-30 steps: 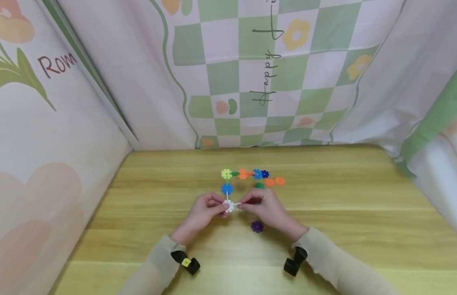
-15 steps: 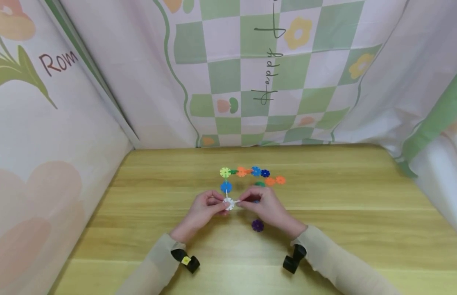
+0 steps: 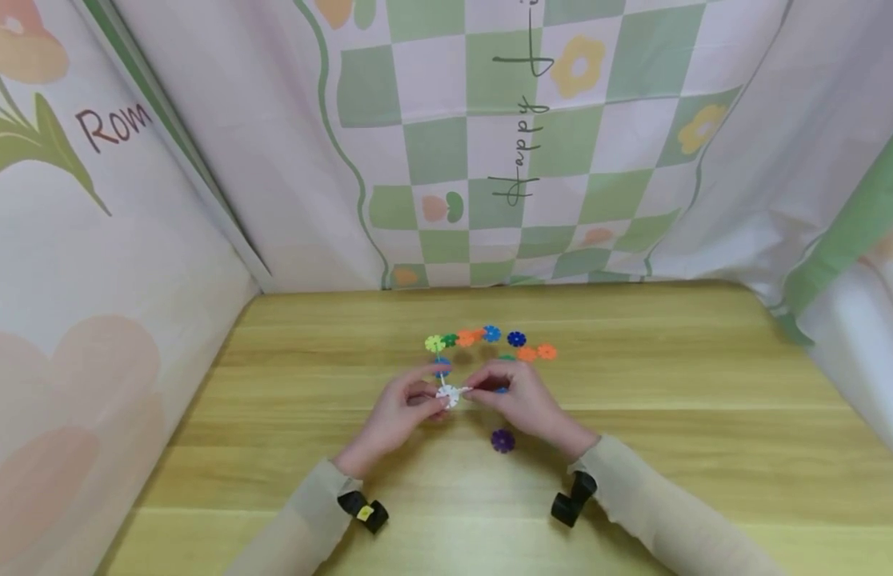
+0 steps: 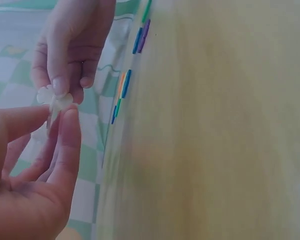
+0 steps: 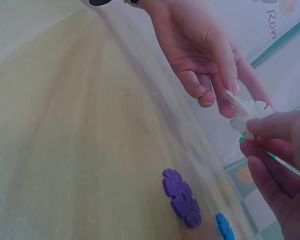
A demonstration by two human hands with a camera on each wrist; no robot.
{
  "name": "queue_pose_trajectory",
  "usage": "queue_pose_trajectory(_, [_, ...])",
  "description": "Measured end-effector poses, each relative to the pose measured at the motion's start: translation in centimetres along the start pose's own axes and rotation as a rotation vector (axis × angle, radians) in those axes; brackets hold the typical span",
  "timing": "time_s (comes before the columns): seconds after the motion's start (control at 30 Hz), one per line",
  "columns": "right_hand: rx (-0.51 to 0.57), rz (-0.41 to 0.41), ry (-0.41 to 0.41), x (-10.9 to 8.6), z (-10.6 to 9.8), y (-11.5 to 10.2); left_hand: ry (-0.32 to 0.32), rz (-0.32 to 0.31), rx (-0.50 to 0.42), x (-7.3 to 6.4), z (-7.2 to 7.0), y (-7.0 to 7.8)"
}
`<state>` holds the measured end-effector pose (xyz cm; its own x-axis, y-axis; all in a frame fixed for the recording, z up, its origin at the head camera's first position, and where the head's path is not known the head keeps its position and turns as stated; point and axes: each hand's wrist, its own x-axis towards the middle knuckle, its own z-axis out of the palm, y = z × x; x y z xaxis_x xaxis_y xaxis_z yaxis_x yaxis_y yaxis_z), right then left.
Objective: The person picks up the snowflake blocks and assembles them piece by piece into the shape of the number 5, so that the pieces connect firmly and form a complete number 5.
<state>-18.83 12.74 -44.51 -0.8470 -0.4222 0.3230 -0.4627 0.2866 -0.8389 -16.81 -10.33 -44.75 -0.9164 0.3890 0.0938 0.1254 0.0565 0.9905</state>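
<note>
My left hand (image 3: 399, 410) pinches a white snowflake disc (image 3: 448, 397) between thumb and fingers, its index finger reaching across a blue disc in the chain. Opposite it, my right hand (image 3: 522, 402) pinches a second white disc (image 5: 252, 118), seen edge-on from the head and meeting the first at its rim. The two white discs cross at an angle in the left wrist view. Running on from the left hand's disc is a linked chain: white and blue pieces, a yellow-green disc (image 3: 435, 343) at the corner, then green, orange and blue (image 3: 492, 333). Fingertips cover parts of both white discs.
On the wooden table (image 3: 288, 448) lie a purple disc (image 3: 502, 441), a dark blue disc (image 3: 517, 339) and two orange discs (image 3: 546, 351). A green disc and a blue disc (image 5: 225, 226) are partly hidden by the right hand. A printed curtain (image 3: 432, 152) hangs behind.
The chain's far part has tilted and shifted left, opening a gap to the dark blue disc. My left index finger has stretched out over the blue disc. Both hands keep their pinch.
</note>
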Motion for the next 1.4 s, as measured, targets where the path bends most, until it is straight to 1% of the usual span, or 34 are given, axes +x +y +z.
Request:
queue_pose_trajectory(0.07, [0.002, 0.005, 0.003, 0.0, 0.0, 0.1, -0.02, 0.009, 0.069, -0.1, 0.0, 0.1])
queue_pose_trajectory(0.13, [0.001, 0.002, 0.005, 0.1, 0.0, 0.1, -0.022, 0.014, 0.15, -0.1, 0.0, 0.1])
queue_pose_trajectory(0.3, [0.017, -0.012, 0.002, 0.0, 0.0, 0.1, -0.021, 0.062, 0.287, 0.0, 0.1, 0.4])
queue_pose_trajectory(0.4, [0.029, -0.015, -0.001, 0.0, 0.0, 0.1, -0.043, 0.085, 0.355, 0.2, 0.0, 0.5])
queue_pose_trajectory(0.5, [0.022, -0.019, -0.005, 0.0, 0.0, 0.0, -0.061, 0.087, 0.398, 0.3, -0.1, 0.7])
queue_pose_trajectory(0.57, [0.015, -0.013, -0.015, 0.0, -0.1, -0.1, -0.063, 0.086, 0.413, 0.4, -0.1, 0.8])
queue_pose_trajectory(0.67, [0.023, 0.028, -0.032, -0.1, -0.5, -0.1, -0.053, 0.086, 0.426, 0.4, -0.1, 0.9])
queue_pose_trajectory(0.77, [0.035, 0.093, -0.04, -0.2, -1.6, 0.0, -0.042, 0.088, 0.432, 0.3, -0.1, 1.0])
queue_pose_trajectory(0.83, [0.024, 0.123, -0.04, -0.3, -2.6, 0.2, -0.035, 0.089, 0.442, 0.2, -0.1, 1.0])
queue_pose_trajectory(0.97, [-0.104, 0.123, -0.055, -0.6, -4.2, 1.0, -0.019, 0.08, 0.451, 0.1, -0.1, 1.0])
queue_pose_trajectory(1.07, [-0.238, 0.121, -0.106, -1.0, -4.6, 1.6, -0.004, 0.066, 0.449, 0.0, -0.1, 1.0])
queue_pose_trajectory(1.13, [-0.307, 0.135, -0.147, -1.2, -4.7, 1.9, 0.004, 0.057, 0.447, 0.0, -0.1, 1.0])
queue_pose_trajectory(1.23, [-0.365, 0.154, -0.179, -1.5, -4.5, 2.2, 0.008, 0.044, 0.439, 0.0, -0.1, 0.9])
queue_pose_trajectory(1.4, [-0.406, 0.145, -0.18, -1.5, -4.4, 2.2, 0.004, 0.046, 0.429, 0.1, -0.1, 0.8])
